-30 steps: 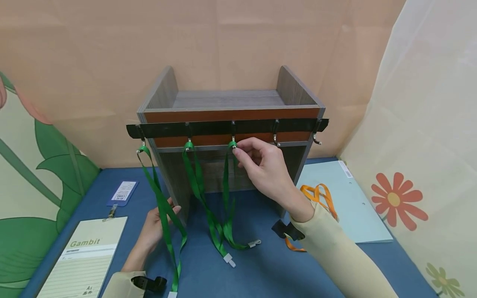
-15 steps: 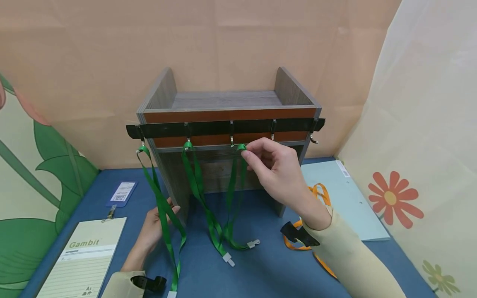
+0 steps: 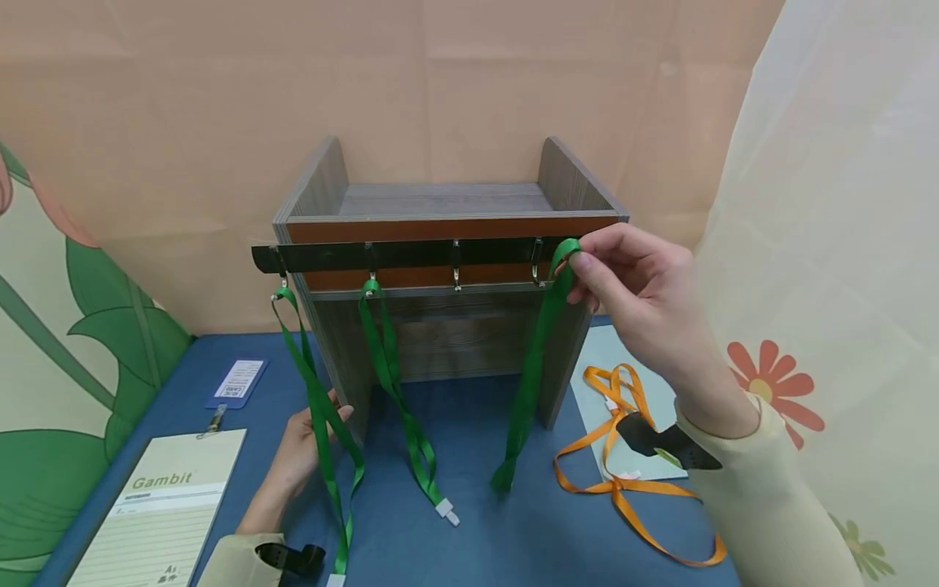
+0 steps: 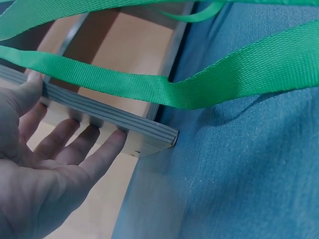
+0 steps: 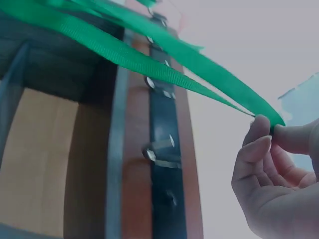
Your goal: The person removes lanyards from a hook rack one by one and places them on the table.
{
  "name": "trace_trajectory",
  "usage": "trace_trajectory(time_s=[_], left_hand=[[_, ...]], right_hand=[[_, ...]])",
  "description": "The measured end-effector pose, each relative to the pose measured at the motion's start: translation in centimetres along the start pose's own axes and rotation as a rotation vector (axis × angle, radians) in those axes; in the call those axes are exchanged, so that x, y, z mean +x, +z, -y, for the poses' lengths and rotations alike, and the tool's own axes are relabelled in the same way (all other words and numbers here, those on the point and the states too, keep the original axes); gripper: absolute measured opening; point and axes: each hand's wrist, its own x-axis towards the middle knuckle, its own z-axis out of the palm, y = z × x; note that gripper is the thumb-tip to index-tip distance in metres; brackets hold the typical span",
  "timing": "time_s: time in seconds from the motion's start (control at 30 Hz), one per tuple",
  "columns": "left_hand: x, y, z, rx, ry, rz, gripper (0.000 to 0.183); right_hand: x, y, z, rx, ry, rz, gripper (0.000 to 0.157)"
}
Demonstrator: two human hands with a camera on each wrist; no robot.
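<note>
Green lanyard (image 3: 534,359), its top loop pinched in my right hand (image 3: 645,302) — the nearer one — slants long and leftward down from that grip, just right of the bare hook (image 3: 537,274), while my left hand (image 3: 304,444) holds the stand's side panel (image 3: 345,342).

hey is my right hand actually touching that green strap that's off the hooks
Touching. The head view shows your right hand pinching the green strap near its top, between thumb and finger.
</note>
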Motion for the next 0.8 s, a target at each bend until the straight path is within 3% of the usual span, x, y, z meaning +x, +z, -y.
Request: trace_trajectory(time_s=[0.27,0.57,0.8], left_hand=[[0.0,0.0,0.0,0.001,-0.005,0.003,0.044],[0.0,-0.1,-0.2,0.008,-0.018,0.011,0.044],[-0.1,-0.1,-0.2,-0.001,-0.023,0.005,0.043]], right_hand=[[1.2,-2.9,-0.2,0.128,0.066,-0.020,0.008],[2.3,-4.9,-0.9,0.216,0.113,-0.082,0.013],[1.1,-5.2,-1.1,0.123,0.151,-0.042,0.012]])
